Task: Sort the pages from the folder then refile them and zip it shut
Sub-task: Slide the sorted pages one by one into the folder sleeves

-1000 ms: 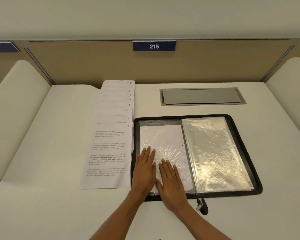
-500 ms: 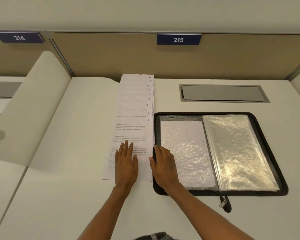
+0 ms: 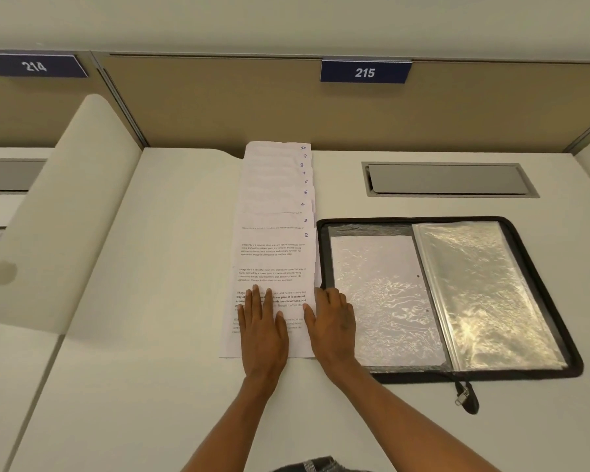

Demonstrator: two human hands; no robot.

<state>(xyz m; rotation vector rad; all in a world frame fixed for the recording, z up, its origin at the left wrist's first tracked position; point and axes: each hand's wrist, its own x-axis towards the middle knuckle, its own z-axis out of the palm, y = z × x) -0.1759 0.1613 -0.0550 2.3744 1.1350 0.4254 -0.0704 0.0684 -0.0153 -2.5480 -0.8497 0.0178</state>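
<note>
Both hands have left the filed sheet (image 3: 378, 267) in the open folder (image 3: 508, 377) for the fanned pages (image 3: 273, 233) just left of it. The left hand (image 3: 263, 325) lies flat on page 2 and the right hand (image 3: 332, 321) at its edge, fingers straight, gripping nothing. Page 2 likely goes in next.
</note>
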